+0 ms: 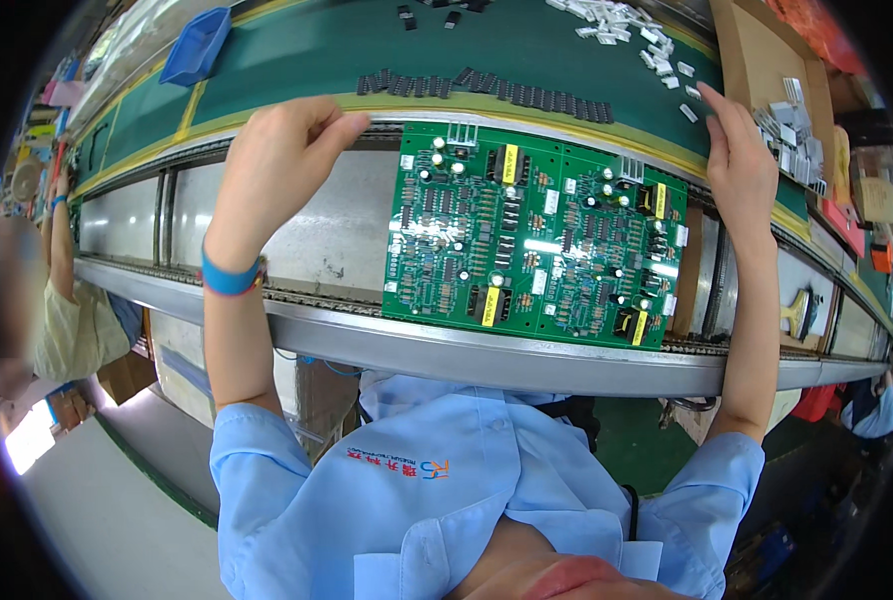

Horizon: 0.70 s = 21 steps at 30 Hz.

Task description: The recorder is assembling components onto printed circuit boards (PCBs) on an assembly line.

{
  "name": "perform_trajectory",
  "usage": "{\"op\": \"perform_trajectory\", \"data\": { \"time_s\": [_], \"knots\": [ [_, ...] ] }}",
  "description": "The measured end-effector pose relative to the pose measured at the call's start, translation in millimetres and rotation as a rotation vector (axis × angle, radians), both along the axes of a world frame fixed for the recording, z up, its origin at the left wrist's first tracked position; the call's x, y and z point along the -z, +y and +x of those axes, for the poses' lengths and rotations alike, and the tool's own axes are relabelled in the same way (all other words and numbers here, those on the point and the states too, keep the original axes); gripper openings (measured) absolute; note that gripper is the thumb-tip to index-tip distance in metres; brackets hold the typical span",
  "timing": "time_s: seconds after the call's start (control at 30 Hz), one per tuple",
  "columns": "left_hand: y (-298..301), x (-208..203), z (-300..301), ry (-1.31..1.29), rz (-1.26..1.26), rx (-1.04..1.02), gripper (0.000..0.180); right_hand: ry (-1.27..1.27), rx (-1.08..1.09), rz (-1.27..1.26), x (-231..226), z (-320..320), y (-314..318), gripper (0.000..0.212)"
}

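A green circuit board [533, 240] lies across the metal rails in front of me, crowded with capacitors, yellow-wrapped transformers and small finned heat sinks. My left hand [285, 165] hovers just left of the board's far corner, fingers curled and thumb pointing toward the board. Whether anything sits inside its curl is hidden. Beyond the board, small black ribbed parts [557, 100] stand in a row along the green belt's near edge. My right hand [742, 165] reaches past the board's far right corner, index finger and thumb apart. Its fingertip is close to the scattered silver-white parts [657, 55].
A blue tray [197, 47] sits at the far left of the green belt [297, 55]. On the right stands a cardboard box [762, 45], with finned metal pieces [792, 135] near it. The metal rail [437, 350] runs before me. Another person [77, 320] is at the left.
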<state>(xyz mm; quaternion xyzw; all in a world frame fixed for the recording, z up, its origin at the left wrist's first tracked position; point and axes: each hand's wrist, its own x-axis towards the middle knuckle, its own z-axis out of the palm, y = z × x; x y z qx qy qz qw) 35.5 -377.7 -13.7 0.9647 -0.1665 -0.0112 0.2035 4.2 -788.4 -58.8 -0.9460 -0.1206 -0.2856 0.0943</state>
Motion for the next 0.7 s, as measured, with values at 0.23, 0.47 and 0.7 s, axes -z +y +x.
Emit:
{"op": "perform_trajectory", "data": {
  "time_s": [0.23,0.47,0.7],
  "knots": [
    [14,6,-40,0.391,-0.044,0.152,0.014,0.408,-0.211,0.254,-19,3,45,0.028],
    [-1,4,-48,0.421,0.0,0.359,0.011,0.585,-0.33,0.179,-23,29,45,0.025],
    [-36,17,-50,0.324,0.024,0.568,0.005,0.625,-0.29,0.232,-36,18,29,0.027]
  ]
}}
